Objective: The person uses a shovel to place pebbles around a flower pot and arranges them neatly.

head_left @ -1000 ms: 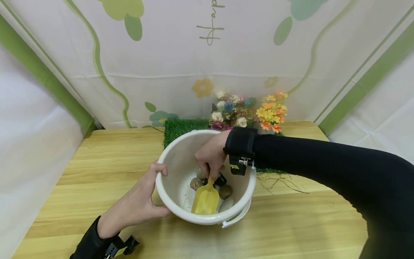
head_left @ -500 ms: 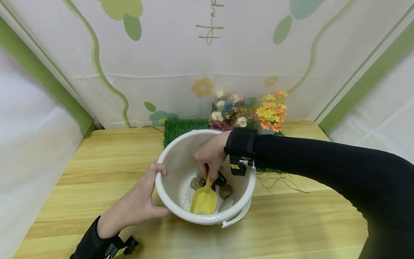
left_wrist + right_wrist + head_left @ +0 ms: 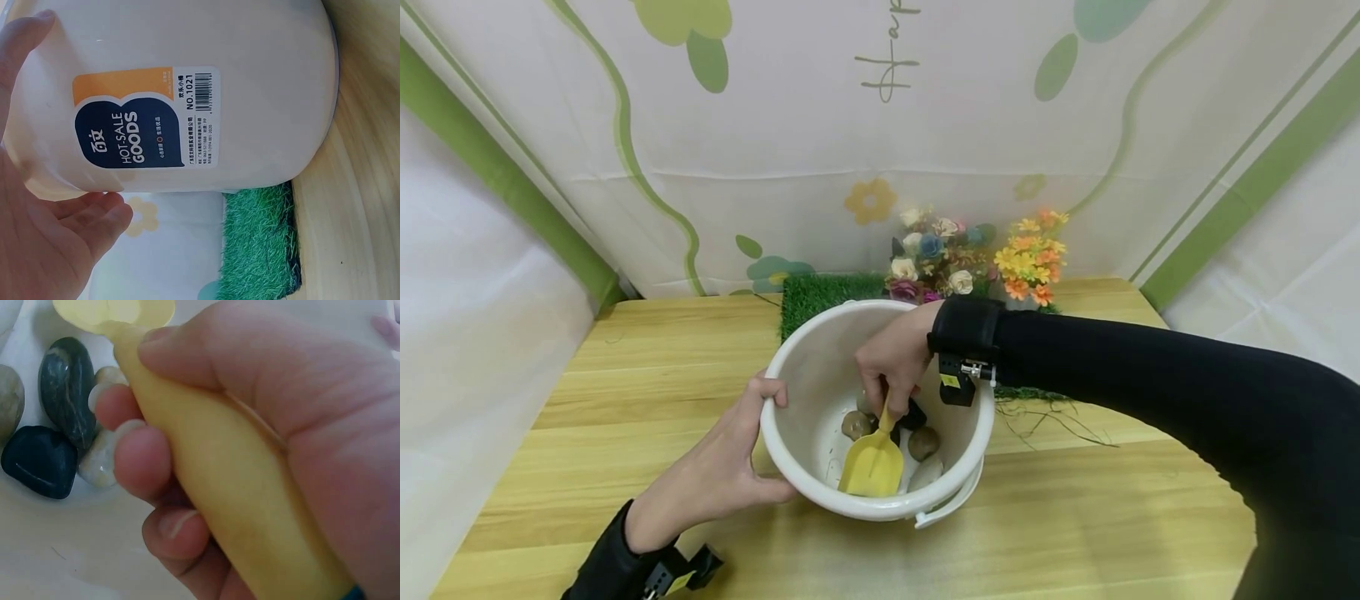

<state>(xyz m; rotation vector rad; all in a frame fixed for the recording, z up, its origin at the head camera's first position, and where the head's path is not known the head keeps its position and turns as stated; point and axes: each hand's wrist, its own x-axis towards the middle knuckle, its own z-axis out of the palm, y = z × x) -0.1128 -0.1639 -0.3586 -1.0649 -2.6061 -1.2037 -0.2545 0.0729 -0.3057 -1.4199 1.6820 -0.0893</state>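
Observation:
A white bucket (image 3: pixel 797 492) stands upright on the wooden table. My left hand (image 3: pixel 730 458) grips its rim from the left, fingertips hooked over the edge and thumb against the outer wall. Down inside the bucket, my right hand (image 3: pixel 895 354) holds a small yellow shovel (image 3: pixel 871 467) by its handle, with the scoop toward the near wall. Around the scoop on the bucket's floor lie several stones, among them a brown stone (image 3: pixel 923 443), a tan stone (image 3: pixel 856 425) and a dark green stone (image 3: pixel 67 390). In the right wrist view the fingers wrap the thick handle.
Behind the bucket lies a green turf mat (image 3: pixel 827 296). Artificial roses (image 3: pixel 928 258) and yellow-orange flowers (image 3: pixel 1030 258) stand on it. Thin dark strands (image 3: pixel 1060 423) lie on the table at the right. The bucket's white handle (image 3: pixel 951 504) hangs at the near right side.
The shovel's scoop has shifted slightly left inside the bucket, and my right wrist has moved a little to the right. My left hand and the bucket stay put.

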